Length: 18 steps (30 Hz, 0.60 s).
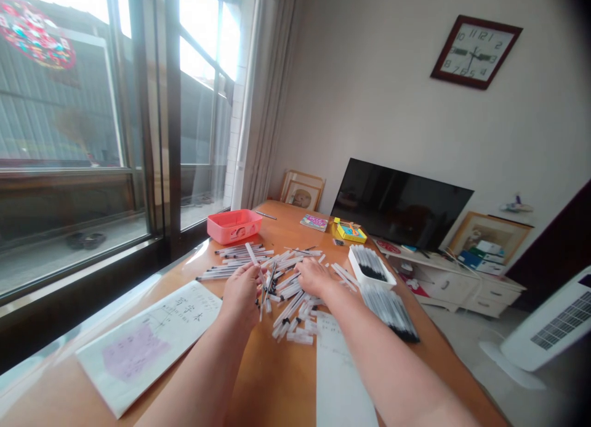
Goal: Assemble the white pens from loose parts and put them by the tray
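Observation:
My left hand (pixel 244 291) is closed around a whitish, see-through pen barrel (pixel 252 253) that points up and away from me. My right hand (pixel 314 277) is down at the far side of a loose pile of pen parts (pixel 289 304), its fingers bent together; what they pinch, if anything, is hidden. Clear tubes, short clear caps (pixel 300 338) and thin dark refills lie mixed in the pile between both hands. Just beyond my left hand, several pens with black tips (pixel 221 271) lie side by side.
A pink basket (pixel 235 227) stands at the back left. To the right are a white tray of pens (pixel 372 268) and a bundle of pens (pixel 390 313). A notebook (pixel 152 347) and a paper sheet (pixel 344 378) lie nearer me. A yellow box (pixel 351 231) sits farther back.

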Motion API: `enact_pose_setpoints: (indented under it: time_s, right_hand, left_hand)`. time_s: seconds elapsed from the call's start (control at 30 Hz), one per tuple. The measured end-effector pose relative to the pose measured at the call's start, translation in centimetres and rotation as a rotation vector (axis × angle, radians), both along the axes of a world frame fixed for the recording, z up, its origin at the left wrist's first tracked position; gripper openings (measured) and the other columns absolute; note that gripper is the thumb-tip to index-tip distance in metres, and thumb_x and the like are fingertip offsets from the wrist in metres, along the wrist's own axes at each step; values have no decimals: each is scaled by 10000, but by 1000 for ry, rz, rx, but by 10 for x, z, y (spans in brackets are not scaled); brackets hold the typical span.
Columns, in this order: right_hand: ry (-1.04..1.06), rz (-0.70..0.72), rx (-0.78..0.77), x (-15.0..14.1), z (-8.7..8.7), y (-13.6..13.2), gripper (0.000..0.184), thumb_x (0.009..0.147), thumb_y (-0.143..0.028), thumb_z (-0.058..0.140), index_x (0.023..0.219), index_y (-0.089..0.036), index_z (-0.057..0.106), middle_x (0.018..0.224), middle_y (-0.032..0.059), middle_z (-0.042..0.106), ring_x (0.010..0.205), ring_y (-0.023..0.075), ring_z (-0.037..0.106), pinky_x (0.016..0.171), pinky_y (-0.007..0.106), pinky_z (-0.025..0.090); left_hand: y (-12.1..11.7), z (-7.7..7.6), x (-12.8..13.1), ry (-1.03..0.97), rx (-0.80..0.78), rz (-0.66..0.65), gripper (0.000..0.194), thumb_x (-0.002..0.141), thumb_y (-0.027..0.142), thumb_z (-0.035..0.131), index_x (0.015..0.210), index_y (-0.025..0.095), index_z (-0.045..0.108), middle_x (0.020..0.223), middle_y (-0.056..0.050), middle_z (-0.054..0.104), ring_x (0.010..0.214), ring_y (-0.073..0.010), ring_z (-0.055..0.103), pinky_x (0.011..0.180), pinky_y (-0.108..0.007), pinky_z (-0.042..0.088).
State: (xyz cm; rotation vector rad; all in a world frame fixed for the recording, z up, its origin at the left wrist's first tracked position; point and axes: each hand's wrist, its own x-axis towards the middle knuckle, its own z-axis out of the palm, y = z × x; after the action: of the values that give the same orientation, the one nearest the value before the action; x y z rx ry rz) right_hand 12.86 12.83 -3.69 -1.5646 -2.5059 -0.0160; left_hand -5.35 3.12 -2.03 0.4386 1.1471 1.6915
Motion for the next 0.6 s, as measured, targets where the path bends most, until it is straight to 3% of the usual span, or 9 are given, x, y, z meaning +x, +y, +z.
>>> enact_pose_setpoints:
  time_s: [0.33, 0.47, 0.6]
  right_hand:
    - [25, -13, -24, 28, 8, -28, 262, 855, -144, 510, 910, -233, 750, 1006, 60, 729, 936, 201, 643, 796, 273, 411]
    - [27, 2, -75, 44, 14, -27, 206, 823, -162, 560, 793, -238, 749, 873, 21, 751, 833, 175, 655, 730, 241, 407]
    - [18, -17, -88, 54, 18, -21, 215, 808, -160, 561, 796, -247, 757, 852, 4, 763, 814, 169, 662, 715, 238, 409]
  left_hand:
    - [-2, 1, 1, -11, -1, -26, 270, 626, 231, 677, 881, 155, 635, 795, -39, 689, 490, -51, 482, 463, -179, 292]
    - [-1, 0, 1, -12, 2, -28, 276, 628, 234, 685, 889, 167, 625, 814, -48, 703, 507, -67, 527, 467, -183, 303]
    - [-1, 0, 1, -9, -11, -26, 268, 646, 232, 683, 900, 171, 622, 825, -51, 708, 517, -69, 533, 478, -181, 313]
